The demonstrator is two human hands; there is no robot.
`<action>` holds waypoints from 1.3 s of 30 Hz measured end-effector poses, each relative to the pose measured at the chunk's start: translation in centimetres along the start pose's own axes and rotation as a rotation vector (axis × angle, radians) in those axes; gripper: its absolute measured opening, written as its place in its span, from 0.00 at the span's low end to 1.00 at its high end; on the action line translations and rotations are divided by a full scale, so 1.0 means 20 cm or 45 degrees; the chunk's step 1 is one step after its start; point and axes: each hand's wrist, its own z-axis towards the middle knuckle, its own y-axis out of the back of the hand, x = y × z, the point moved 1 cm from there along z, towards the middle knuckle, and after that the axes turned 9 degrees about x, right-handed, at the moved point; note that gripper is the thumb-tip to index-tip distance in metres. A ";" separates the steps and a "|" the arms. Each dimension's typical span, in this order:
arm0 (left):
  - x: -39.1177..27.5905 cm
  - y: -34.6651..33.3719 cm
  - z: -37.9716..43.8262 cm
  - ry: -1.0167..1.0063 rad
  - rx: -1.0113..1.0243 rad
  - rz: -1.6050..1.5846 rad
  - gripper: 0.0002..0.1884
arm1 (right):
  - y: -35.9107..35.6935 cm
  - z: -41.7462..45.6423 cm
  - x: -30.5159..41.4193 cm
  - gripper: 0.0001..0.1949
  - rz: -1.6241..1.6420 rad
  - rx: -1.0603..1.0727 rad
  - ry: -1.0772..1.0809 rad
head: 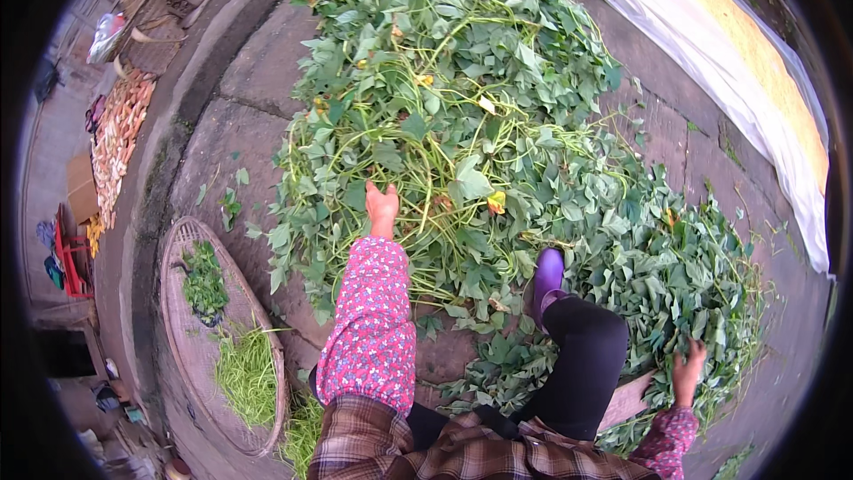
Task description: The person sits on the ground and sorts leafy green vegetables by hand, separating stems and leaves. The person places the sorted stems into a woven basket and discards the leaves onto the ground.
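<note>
A broad heap of leafy green vines, with long pale stems and a few yellowed leaves, covers the paving before me. My left hand reaches into its near edge, thumb and finger apart among the stems. At the lower right, my right hand touches a second pile of cut leaves, its fingers spread and partly lost against the foliage. The two piles join in the middle. No stem shows clearly inside either hand.
A purple shoe stands at the heap's edge. At left, a woven bamboo tray holds greens and trimmed stems. Beyond a raised kerb lie corn cobs. Yellow grain lies on white sheeting at upper right.
</note>
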 end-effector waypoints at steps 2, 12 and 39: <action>0.17 -0.05 0.11 -0.055 0.002 -0.049 0.35 | -0.10 0.04 0.26 0.21 0.170 0.075 0.132; 0.14 0.45 -0.10 -0.407 0.409 -0.094 0.12 | -0.15 0.07 0.58 0.16 0.507 0.164 0.282; -1.11 1.58 -1.36 -1.004 0.504 -1.061 0.12 | 0.51 -0.19 1.75 0.16 0.978 0.013 1.266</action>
